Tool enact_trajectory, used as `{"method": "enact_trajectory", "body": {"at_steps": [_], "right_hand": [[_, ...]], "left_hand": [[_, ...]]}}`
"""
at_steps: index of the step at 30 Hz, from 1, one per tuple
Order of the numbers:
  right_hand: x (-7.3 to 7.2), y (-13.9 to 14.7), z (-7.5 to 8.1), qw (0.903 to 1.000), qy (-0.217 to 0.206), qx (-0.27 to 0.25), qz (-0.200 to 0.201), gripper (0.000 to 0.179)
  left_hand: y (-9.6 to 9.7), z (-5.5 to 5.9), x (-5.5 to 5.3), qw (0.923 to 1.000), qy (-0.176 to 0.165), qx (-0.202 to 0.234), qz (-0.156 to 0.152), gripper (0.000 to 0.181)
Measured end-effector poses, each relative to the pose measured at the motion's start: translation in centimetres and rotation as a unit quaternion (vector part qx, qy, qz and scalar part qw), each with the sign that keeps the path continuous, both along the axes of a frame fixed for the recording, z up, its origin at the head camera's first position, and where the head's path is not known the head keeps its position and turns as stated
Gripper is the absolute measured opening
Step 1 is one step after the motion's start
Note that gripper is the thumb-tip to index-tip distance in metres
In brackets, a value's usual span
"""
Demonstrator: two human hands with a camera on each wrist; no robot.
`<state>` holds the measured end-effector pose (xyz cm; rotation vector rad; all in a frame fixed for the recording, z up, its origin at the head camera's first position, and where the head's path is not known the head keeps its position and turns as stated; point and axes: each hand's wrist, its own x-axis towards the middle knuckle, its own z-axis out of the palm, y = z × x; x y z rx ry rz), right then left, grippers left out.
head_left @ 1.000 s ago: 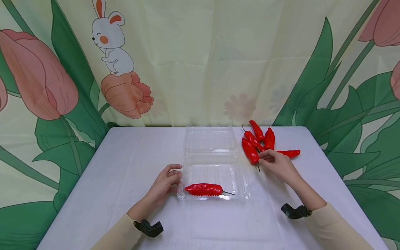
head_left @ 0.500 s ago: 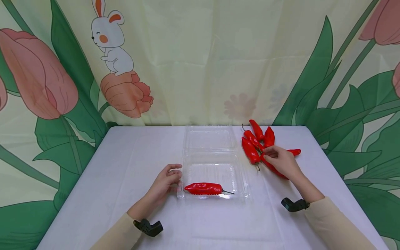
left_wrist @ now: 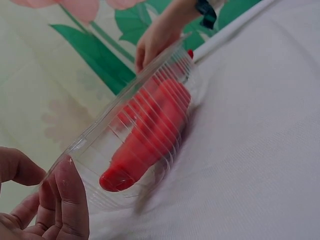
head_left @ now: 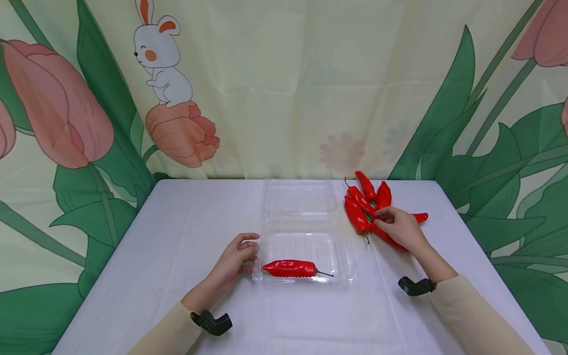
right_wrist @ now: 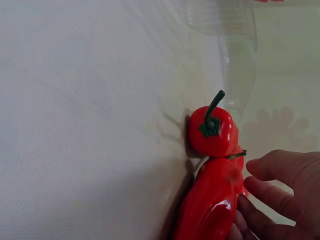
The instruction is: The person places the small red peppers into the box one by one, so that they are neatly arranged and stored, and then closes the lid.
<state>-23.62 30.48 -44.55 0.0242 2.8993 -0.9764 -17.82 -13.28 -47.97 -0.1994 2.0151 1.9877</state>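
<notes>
My left hand (head_left: 233,257) holds the left edge of a clear plastic container (head_left: 301,244), its rim between thumb and fingers in the left wrist view. Inside, along the near side, lies one red pepper (head_left: 289,268) with its stem to the right. Over a group of red peppers to the right of the container is my right hand (head_left: 401,228), fingers bent. A pepper (right_wrist: 207,205) lies right beside its fingertips, partly beneath the hand in the head view. Thumb and forefinger stand slightly apart in the right wrist view.
The container's hinged lid (head_left: 299,197) lies open toward the back. Several more peppers, including a thick one (head_left: 356,215), lie near the table's back right. A white cloth (head_left: 186,212) covers the table, and a printed curtain (head_left: 266,88) hangs behind it.
My right hand has shifted slightly back over the peppers, uncovering the near pepper, then almost stopped. My left hand and the container stay in place.
</notes>
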Motion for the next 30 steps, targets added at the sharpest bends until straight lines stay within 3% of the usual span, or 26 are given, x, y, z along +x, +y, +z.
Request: {"method": "enact_trajectory", "body": {"at_steps": [8,19,30], "right_hand": [[0.0,0.1,0.3,0.9985,-0.031,0.027,0.034,0.058],[0.7,-0.1,0.3,0.9975,-0.069,0.007,0.011,0.059],[1.1,0.1,0.3,0.9978,-0.065,0.0,0.012,0.059]], "left_hand": [[0.1,-0.2,-0.2,1.0,0.002,0.002,0.005,0.039],[0.0,-0.3,-0.2,1.0,0.0,0.003,0.009,0.038],[0.0,-0.3,0.0,1.0,0.004,0.002,0.008,0.038]]}}
